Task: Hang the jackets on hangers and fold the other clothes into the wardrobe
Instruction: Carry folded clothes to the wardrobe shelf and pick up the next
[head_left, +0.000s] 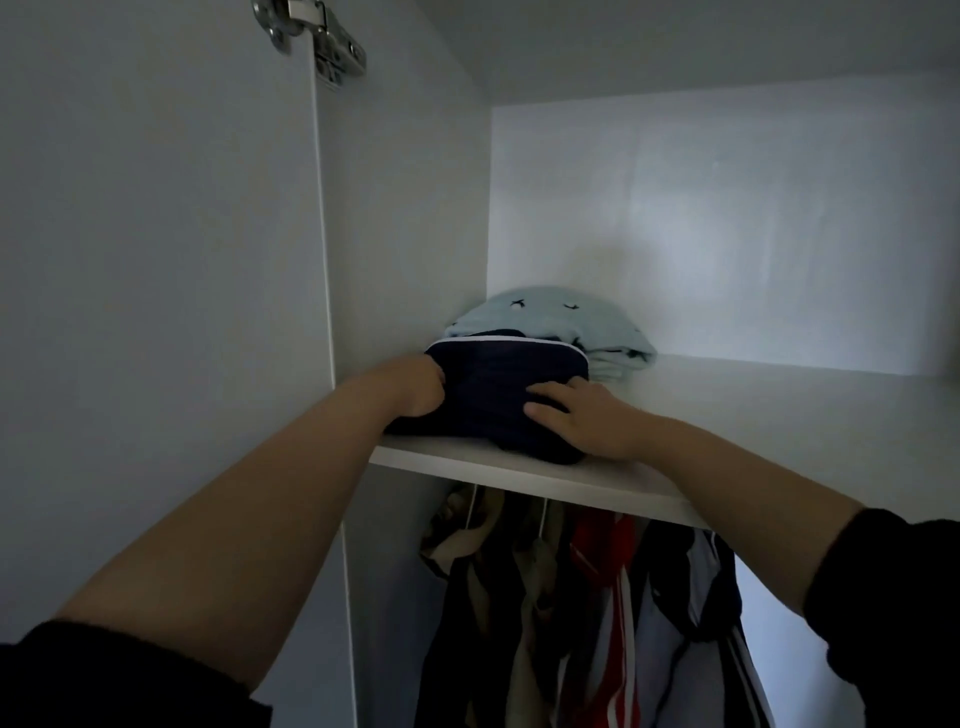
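Our left hand (418, 387) grips the left edge of the folded navy garment (493, 387) with curled fingers, and our right hand (579, 418) lies flat on its top, fingers straight and a little spread. The garment, with a white trim, sits at the front left of the wardrobe shelf (753, 415). Just behind it, touching it, lies a folded light blue garment (550, 319). Under the shelf hang several jackets (582, 597), close together.
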